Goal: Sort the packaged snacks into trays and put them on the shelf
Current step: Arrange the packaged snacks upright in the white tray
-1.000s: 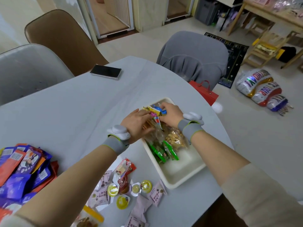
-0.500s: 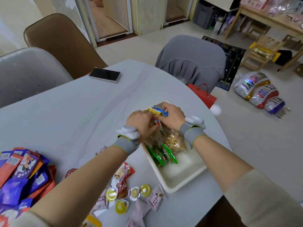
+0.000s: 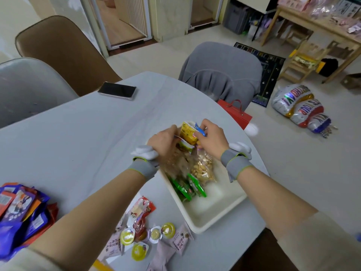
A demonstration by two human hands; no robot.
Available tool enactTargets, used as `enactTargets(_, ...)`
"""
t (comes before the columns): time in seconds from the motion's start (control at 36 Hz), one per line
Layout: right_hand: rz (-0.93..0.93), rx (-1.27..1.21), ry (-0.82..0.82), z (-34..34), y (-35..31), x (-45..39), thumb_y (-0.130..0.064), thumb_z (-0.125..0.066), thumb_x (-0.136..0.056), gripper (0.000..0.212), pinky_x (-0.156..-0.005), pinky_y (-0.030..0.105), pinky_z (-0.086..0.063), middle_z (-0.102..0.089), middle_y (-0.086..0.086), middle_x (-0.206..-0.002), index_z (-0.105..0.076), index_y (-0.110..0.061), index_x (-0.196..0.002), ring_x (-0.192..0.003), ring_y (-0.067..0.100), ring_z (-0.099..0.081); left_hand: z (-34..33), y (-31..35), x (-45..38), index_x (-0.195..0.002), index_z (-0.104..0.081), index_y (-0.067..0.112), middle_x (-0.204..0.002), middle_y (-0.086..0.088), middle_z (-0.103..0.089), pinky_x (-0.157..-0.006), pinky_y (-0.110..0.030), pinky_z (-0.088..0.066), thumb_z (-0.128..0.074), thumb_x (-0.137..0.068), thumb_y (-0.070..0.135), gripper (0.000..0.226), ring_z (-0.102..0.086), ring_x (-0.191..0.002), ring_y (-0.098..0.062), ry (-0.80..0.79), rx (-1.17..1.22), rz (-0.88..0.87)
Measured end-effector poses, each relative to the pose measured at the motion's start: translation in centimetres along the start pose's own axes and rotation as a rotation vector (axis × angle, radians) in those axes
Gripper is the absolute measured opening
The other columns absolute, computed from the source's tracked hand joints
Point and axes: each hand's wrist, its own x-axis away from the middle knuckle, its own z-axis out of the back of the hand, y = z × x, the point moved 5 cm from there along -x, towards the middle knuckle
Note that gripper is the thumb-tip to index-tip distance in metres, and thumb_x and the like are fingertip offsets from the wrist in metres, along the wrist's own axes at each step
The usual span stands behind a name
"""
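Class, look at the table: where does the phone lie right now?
In the head view, the phone lies flat at the table's far left edge, in front of the brown chair, well apart from the tray and both hands.

You see a pale tiled floor (image 3: 293, 153), a brown chair (image 3: 64, 53) upper left, a grey chair (image 3: 224, 71) centre, and a wooden table (image 3: 320, 26) upper right.

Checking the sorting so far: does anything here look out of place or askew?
In the white tray, snacks crowd the far end, where both hands hold upright packets; the near end lies bare. Nothing looks spilled or torn.
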Motion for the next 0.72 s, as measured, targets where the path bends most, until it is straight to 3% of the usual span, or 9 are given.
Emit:
enactTargets(0.14, 0.042, 0.012, -0.020, -0.4, -0.5, 0.2, -0.018, -0.062, -0.087, 0.022, -0.067, 0.051, -0.054, -0.063, 0.016, -0.072, -0.044, -0.016, -0.075, -0.068, 0.037, -0.062, 0.0, -1.5, -0.1, -0.112, -0.049, 0.005, -0.102, -0.018, -0.064, -0.073, -0.038, -0.039, -0.044, -0.097, 0.015, 0.018, -0.057, -0.096, -0.038, 0.029, 0.113, 0.114)
enactTargets(0.22, 0.075, 0.071, -0.025, -1.8, -1.2, 0.4, -0.019, -0.059, -0.089, 0.021, -0.064, 0.041, -0.051, -0.060, 0.015, -0.073, -0.042, -0.014, -0.079, -0.069, 0.037, -0.059, -0.5, -1.9, -0.9, -0.112, -0.049, 0.007, -0.108, -0.017, -0.061, -0.073, -0.035, -0.038, -0.040, -0.094, 0.009, 0.021, -0.057, -0.100, -0.037, -0.029, 0.043, 0.169)
enactTargets(0.28, 0.104, 0.128, -0.016, -2.4, -1.9, 0.5, -0.018, -0.058, -0.091, 0.022, -0.061, 0.036, -0.041, -0.053, 0.011, -0.073, -0.040, -0.013, -0.080, -0.069, 0.034, -0.052, -0.7, -1.5, -1.1, -0.112, -0.051, 0.008, -0.116, -0.015, -0.054, -0.077, -0.037, -0.040, -0.038, -0.092, 0.009, 0.024, -0.055, -0.105, -0.035, -0.076, -0.025, 0.149)
enactTargets(0.42, 0.124, 0.156, -0.040, -3.4, -2.8, 0.0, -0.015, -0.061, -0.088, 0.025, -0.063, 0.035, -0.036, -0.046, 0.007, -0.082, -0.038, -0.015, -0.076, -0.072, 0.030, -0.045, -0.9, -0.4, 0.6, -0.113, -0.047, 0.011, -0.121, -0.008, -0.043, -0.069, -0.033, -0.036, -0.042, -0.091, 0.033, 0.032, -0.050, -0.103, -0.030, 0.089, -0.032, 0.063)
enactTargets(0.53, 0.071, 0.107, -0.130, -3.1, -2.6, -0.2, -0.022, -0.064, -0.085, 0.021, -0.062, 0.030, -0.035, -0.054, 0.005, -0.079, -0.047, -0.016, -0.076, -0.072, 0.024, -0.048, -1.5, -0.2, 1.2, -0.140, -0.035, 0.021, -0.135, -0.005, -0.040, -0.086, -0.035, -0.044, -0.037, -0.075, 0.065, 0.079, -0.039, -0.124, -0.026, 0.115, -0.073, 0.008)
enactTargets(0.58, 0.010, -0.010, -0.186, -2.7, -2.3, -0.4, -0.020, -0.065, -0.086, 0.018, -0.071, 0.035, -0.051, -0.059, 0.006, -0.074, -0.052, -0.014, -0.075, -0.071, 0.023, -0.057, -1.7, -0.1, 0.8, -0.146, -0.028, 0.027, -0.144, -0.004, -0.033, -0.093, -0.037, -0.043, -0.048, -0.078, 0.067, 0.081, -0.032, -0.133, -0.026, 0.079, -0.084, 0.029)
enactTargets(0.64, -0.068, -0.197, -0.175, -1.8, -2.0, -0.8, -0.009, -0.064, -0.087, 0.022, -0.079, 0.049, -0.057, -0.058, 0.006, -0.067, -0.053, -0.016, -0.069, -0.062, 0.022, -0.060, -1.7, 0.0, 0.4, -0.142, -0.031, 0.031, -0.147, -0.002, -0.030, -0.096, -0.039, -0.043, -0.054, -0.080, 0.063, 0.074, -0.030, -0.136, -0.026, 0.048, -0.120, 0.050)
enactTargets(0.72, -0.111, -0.324, 0.028, 0.8, -1.1, -2.2, -0.005, -0.064, -0.083, 0.028, -0.075, 0.055, -0.056, -0.054, 0.000, -0.060, -0.058, -0.022, -0.062, -0.059, 0.022, -0.058, -1.7, 0.1, 0.2, -0.129, -0.041, 0.026, -0.145, -0.002, -0.031, -0.087, -0.037, -0.045, -0.057, -0.082, 0.055, 0.058, -0.036, -0.131, -0.026, 0.059, -0.139, 0.063)
